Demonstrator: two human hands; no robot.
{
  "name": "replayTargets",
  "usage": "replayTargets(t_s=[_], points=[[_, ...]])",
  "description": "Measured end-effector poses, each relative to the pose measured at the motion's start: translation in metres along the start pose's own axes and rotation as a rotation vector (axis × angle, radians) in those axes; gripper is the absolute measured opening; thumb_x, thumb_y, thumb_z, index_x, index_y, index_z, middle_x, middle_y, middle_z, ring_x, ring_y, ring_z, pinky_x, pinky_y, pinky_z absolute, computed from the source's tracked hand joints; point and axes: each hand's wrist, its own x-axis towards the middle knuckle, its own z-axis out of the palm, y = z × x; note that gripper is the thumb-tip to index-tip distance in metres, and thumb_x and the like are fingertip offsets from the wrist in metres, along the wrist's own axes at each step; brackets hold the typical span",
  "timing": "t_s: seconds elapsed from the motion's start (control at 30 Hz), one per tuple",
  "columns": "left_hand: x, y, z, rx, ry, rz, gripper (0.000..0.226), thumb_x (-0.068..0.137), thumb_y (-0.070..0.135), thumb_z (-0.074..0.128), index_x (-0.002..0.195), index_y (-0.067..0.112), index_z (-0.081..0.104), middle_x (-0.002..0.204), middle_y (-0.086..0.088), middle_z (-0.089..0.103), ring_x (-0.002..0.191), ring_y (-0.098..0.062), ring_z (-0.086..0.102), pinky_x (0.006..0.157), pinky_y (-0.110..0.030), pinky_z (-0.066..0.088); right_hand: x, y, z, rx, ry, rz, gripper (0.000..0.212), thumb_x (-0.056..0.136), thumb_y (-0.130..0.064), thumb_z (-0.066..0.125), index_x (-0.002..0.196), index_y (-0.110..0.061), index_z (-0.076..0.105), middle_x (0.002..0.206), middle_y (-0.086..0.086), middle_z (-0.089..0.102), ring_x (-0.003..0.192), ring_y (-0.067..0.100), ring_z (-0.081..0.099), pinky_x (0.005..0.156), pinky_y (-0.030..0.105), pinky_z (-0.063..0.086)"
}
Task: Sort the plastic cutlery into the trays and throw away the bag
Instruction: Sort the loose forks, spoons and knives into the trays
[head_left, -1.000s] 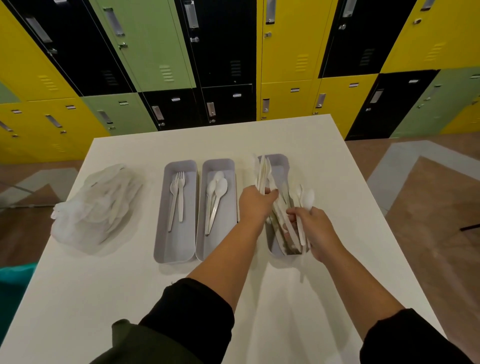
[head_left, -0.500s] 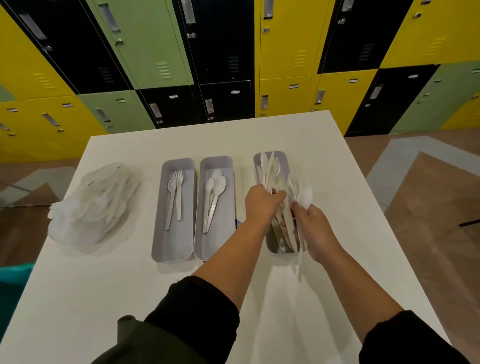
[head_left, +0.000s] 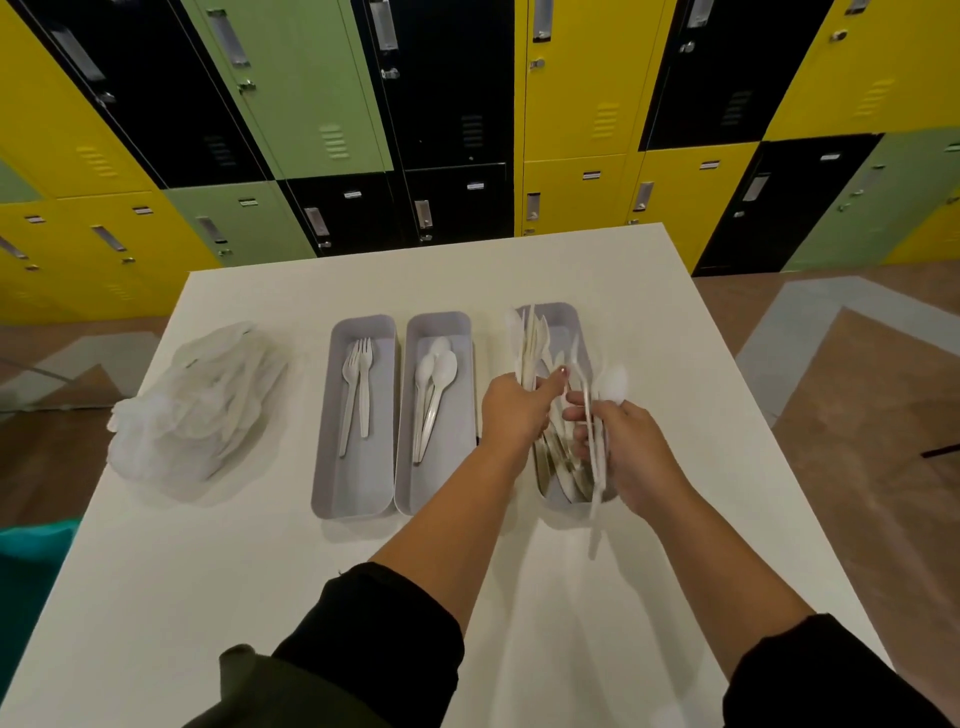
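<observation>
The white plastic cutlery (head_left: 530, 345), judged light, thin and slippery, handles best pinched mid-handle; the left hand (head_left: 511, 410) holds a fanned bundle of it over the right-hand tray (head_left: 563, 317) on the desk (head_left: 260, 571). The right hand (head_left: 626, 447) grips a spoon (head_left: 610, 387) and other pieces. Against the earlier frame, the hands sit slightly further apart, and the bag (head_left: 192, 410) is unmoved.
</observation>
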Motion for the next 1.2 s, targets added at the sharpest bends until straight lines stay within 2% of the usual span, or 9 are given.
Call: replayTargets(t_s=[0.1,0.23,0.33,0.5,0.73,0.87,1.03,1.17,1.2], points=[[-0.011,0.003,-0.013,-0.036,-0.087,-0.041,0.022,0.082,0.026,0.071,0.078,0.005,0.063,0.052,-0.001,0.053,0.03,-0.003,0.042,0.037,-0.014,0.034,-0.007,-0.001,0.011,-0.004,-0.14,-0.031,0.027,0.098,-0.014,0.042,0.102,-0.014,0.069,0.071,0.003,0.07,0.064,0.01,0.066,0.061,0.018,0.055],[-0.016,0.0,-0.034,-0.001,-0.133,-0.092,0.019,0.079,0.022,0.074,0.086,0.007,0.065,0.061,-0.005,0.056,0.038,-0.007,0.039,0.042,-0.018,0.035,-0.01,0.004,0.022,-0.009,-0.192,-0.045,0.026,0.098,-0.017,0.046,0.099,-0.018,0.072,0.075,0.007,0.069,0.066,0.011,0.063,0.061,0.017,0.054],[-0.02,-0.004,-0.048,-0.05,-0.08,-0.09,0.017,0.08,0.014,0.073,0.074,0.012,0.056,0.065,-0.006,0.057,0.05,-0.013,0.05,0.047,-0.02,0.042,-0.011,0.01,0.037,-0.079,-0.159,-0.045,0.022,0.096,-0.014,0.049,0.101,-0.009,0.07,0.079,0.009,0.071,0.069,0.015,0.067,0.063,0.021,0.055],[-0.024,-0.008,-0.074,-0.044,0.027,-0.076,0.022,0.083,0.016,0.069,0.067,0.012,0.054,0.059,-0.006,0.055,0.035,-0.006,0.048,0.038,-0.015,0.037,-0.014,0.02,0.066,-0.198,-0.151,-0.058,0.019,0.094,-0.013,0.054,0.106,-0.004,0.066,0.086,0.012,0.073,0.08,0.022,0.071,0.078,0.034,0.057],[-0.016,-0.019,-0.125,-0.106,0.208,-0.116,0.032,0.096,0.028,0.048,0.088,0.002,0.064,0.049,0.0,0.044,0.038,-0.01,0.038,0.043,-0.021,0.037,-0.011,0.024,0.116,-0.297,-0.172,-0.038,0.017,0.094,-0.009,0.053,0.105,-0.004,0.064,0.09,0.009,0.073,0.08,0.019,0.071,0.066,0.021,0.055],[-0.011,-0.025,-0.159,-0.176,0.266,-0.123,0.033,0.097,0.029,0.046,0.081,0.003,0.06,0.049,-0.002,0.042,0.034,-0.007,0.035,0.037,-0.017,0.032,-0.006,0.027,0.151,-0.324,-0.222,-0.015,0.021,0.094,-0.004,0.049,0.108,0.004,0.062,0.086,0.009,0.07,0.082,0.025,0.069,0.08,0.034,0.056],[-0.011,-0.033,-0.194,-0.175,0.258,-0.111,0.036,0.097,0.031,0.046,0.077,0.004,0.061,0.038,0.006,0.043,0.032,-0.006,0.035,0.039,-0.018,0.033,-0.003,0.023,0.193,-0.222,-0.243,0.09,0.024,0.097,-0.017,0.046,0.1,-0.001,0.063,0.091,0.016,0.069,0.076,0.025,0.066,0.072,0.033,0.054],[-0.012,-0.036,-0.204,-0.165,0.238,-0.122,0.035,0.097,0.031,0.046,0.081,0.003,0.06,0.049,-0.001,0.043,0.032,-0.007,0.036,0.039,-0.017,0.034,-0.004,0.025,0.201,-0.149,-0.208,0.166,0.024,0.1,-0.016,0.039,0.11,-0.002,0.056,0.113,0.022,0.063,0.108,0.037,0.061,0.093,0.048,0.049],[-0.012,-0.036,-0.205,-0.169,0.232,-0.126,0.035,0.097,0.031,0.046,0.083,0.002,0.061,0.051,-0.002,0.043,0.031,-0.007,0.036,0.038,-0.017,0.034,-0.004,0.027,0.201,-0.135,-0.195,0.167,0.026,0.1,-0.017,0.038,0.112,0.0,0.055,0.11,0.021,0.063,0.107,0.038,0.061,0.094,0.05,0.05]])
